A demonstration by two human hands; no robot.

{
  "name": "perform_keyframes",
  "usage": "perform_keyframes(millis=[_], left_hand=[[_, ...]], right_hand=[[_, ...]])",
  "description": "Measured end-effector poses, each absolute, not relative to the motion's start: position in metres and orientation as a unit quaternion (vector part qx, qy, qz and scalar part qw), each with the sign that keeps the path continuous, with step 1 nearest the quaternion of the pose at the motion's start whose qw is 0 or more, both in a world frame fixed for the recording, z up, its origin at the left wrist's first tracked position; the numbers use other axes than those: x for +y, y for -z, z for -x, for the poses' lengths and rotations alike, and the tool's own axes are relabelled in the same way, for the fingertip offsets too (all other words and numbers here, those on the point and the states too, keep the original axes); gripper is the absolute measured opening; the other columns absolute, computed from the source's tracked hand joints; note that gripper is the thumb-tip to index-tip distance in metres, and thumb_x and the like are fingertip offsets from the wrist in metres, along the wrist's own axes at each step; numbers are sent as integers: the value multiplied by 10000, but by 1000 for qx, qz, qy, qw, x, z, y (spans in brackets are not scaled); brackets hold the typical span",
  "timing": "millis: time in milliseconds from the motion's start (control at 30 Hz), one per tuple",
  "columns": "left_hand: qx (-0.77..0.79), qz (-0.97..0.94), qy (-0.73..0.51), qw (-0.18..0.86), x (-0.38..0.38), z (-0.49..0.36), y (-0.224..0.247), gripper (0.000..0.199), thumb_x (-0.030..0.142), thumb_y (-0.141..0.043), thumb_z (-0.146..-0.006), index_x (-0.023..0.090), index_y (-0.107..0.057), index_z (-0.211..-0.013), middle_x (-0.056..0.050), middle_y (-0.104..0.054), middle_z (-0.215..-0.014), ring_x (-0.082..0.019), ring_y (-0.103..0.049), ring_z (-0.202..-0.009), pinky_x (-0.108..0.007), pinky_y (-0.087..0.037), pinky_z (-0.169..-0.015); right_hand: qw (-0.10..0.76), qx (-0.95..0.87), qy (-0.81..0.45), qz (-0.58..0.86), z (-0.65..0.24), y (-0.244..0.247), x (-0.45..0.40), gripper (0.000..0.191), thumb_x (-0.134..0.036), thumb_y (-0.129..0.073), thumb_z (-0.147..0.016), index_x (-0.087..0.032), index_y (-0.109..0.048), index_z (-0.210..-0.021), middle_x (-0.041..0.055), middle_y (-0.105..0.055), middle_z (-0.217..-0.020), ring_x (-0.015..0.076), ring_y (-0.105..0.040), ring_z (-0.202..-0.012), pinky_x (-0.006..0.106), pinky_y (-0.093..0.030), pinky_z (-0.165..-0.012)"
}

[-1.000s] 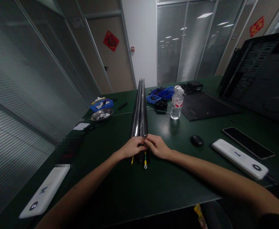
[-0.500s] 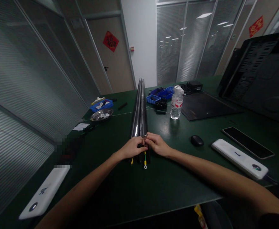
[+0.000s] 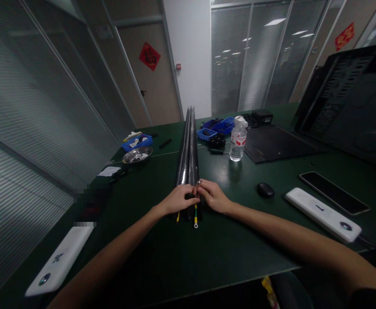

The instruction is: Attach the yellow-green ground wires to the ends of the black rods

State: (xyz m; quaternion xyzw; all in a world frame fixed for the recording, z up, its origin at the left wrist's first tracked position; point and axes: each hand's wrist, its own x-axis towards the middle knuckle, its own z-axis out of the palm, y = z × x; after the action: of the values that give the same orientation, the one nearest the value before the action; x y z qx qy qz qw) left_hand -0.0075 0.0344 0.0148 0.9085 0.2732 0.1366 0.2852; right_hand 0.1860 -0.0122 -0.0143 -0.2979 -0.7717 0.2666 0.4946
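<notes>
Two long dark, shiny profiles lie side by side on the green table, running away from me. At their near end my left hand has its fingers closed around something I cannot make out. My right hand meets it from the right, pinching a small shiny piece between thumb and finger. Just below the hands, a green-yellow wire with a ring terminal sticks out toward me. A second yellow wire end shows beneath my left hand.
Right of the profiles are blue trays, a water bottle, a mouse, a phone and a white power bank. Left are a metal bowl, a blue basket and another white power bank.
My right fingertips have shifted slightly and the small shiny piece shows a little further right and higher. My left hand is almost unmoved.
</notes>
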Motion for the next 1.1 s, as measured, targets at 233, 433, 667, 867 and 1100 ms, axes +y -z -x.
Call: perform_keyframes(millis=[233, 433, 667, 867, 1100], left_hand=[[276, -910, -131, 281, 36, 8, -13, 180, 320, -660, -870, 165, -618, -788, -32, -644, -948, -192, -616, -880, -303, -469, -847], [267, -903, -121, 316, 38, 8, -11, 122, 272, -618, -892, 169, -683, -879, -38, -659, -1010, -191, -620, -920, -299, -468, -886], [278, -907, -141, 282, 36, 6, -13, 187, 317, -665, -863, 165, -604, -773, -22, -638, -896, -184, -610, -855, -286, -468, -828], [279, -910, -133, 277, 38, 8, -10, 207, 318, -678, -852, 164, -588, -745, -30, -645, -928, -186, -616, -857, -290, -473, -830], [257, -902, -128, 322, 40, 8, -9, 96, 256, -623, -883, 172, -668, -871, -35, -664, -1007, -191, -624, -926, -298, -469, -887]], right_hand=[[477, -786, -279, 277, -187, 16, -7, 294, -298, -433, -1034, -177, -592, -820, 21, -533, -825, 161, -537, -767, 285, -446, -729], [463, -795, -226, 319, -184, 18, -15, 231, -277, -433, -1027, -184, -576, -872, 37, -571, -853, 171, -548, -779, 290, -446, -734], [484, -781, -257, 299, -186, 15, -13, 297, -319, -411, -1040, -180, -596, -855, 40, -571, -856, 172, -553, -796, 292, -454, -756], [476, -785, -289, 271, -187, 16, -7, 306, -319, -436, -1033, -173, -612, -830, 33, -560, -846, 168, -553, -787, 289, -456, -740], [461, -797, -223, 321, -184, 14, -17, 250, -270, -443, -1026, -181, -590, -844, 33, -564, -823, 166, -540, -749, 288, -444, -710]])
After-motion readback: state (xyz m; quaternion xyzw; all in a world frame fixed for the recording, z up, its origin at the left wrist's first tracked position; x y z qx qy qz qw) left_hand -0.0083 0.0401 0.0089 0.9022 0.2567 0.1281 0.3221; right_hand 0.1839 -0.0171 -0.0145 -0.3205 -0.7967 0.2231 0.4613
